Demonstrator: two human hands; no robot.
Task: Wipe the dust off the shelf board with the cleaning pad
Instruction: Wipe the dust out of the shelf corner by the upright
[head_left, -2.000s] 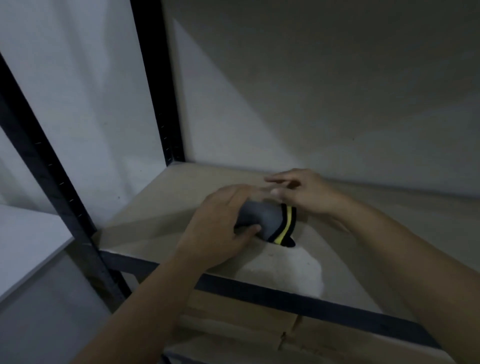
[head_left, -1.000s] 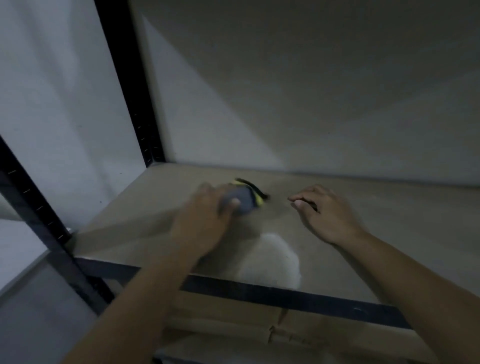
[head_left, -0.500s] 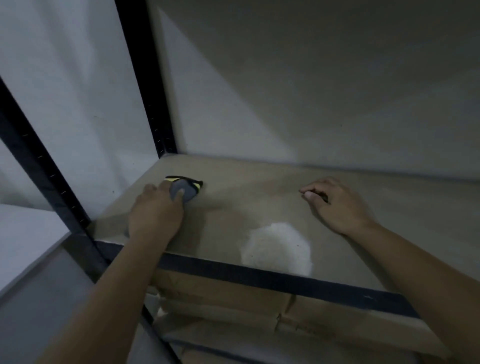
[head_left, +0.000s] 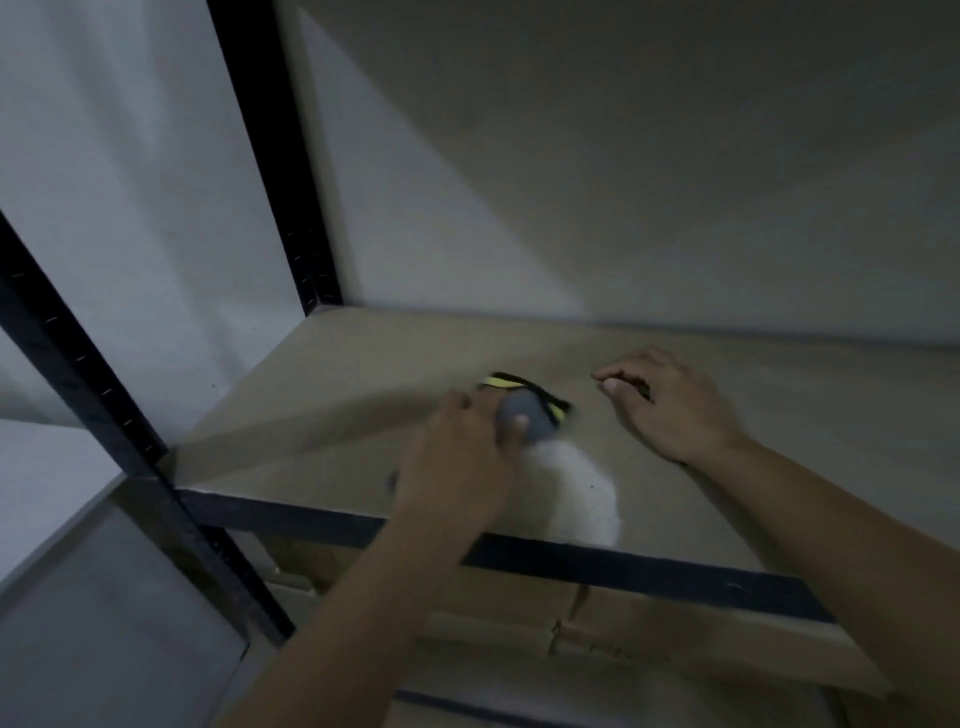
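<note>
shelf board (head_left: 332, 395) open at front, black post (head_left: 283, 171) at left rear corner, wall behind

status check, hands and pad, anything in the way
Left hand pressing cleaning pad onto shelf board. Right hand empty, resting on board. White dust patch beside pad. Nothing blocking.

My left hand (head_left: 457, 467) palm down, grip closed with fingers curled, forearm stretched forward, my right hand (head_left: 670, 410) palm down, fingers loosely bent, holding nothing
</note>
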